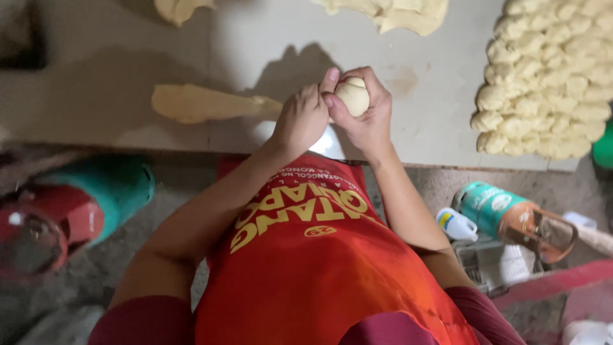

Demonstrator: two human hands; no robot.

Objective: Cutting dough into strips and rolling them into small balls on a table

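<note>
A small round ball of pale dough (354, 96) sits cupped in my right hand (367, 115), just above the near edge of the work table (115, 83). My left hand (301, 120) presses against the ball from the left, thumb and fingertips on its top. A long roll of dough (204, 103) lies on the table to the left of my hands. Under my hands a white object (329, 144) rests at the table edge, mostly hidden. I wear a red apron (306, 255) with yellow lettering.
Several shaped dough pieces (549, 76) are piled in rows at the table's right. Two dough lumps (396, 13) (179, 7) lie at the far edge. A teal-and-red container (70, 204) stands lower left. A teal tumbler (511, 217), a white bottle (456, 225) and a wire rack (491, 262) are lower right.
</note>
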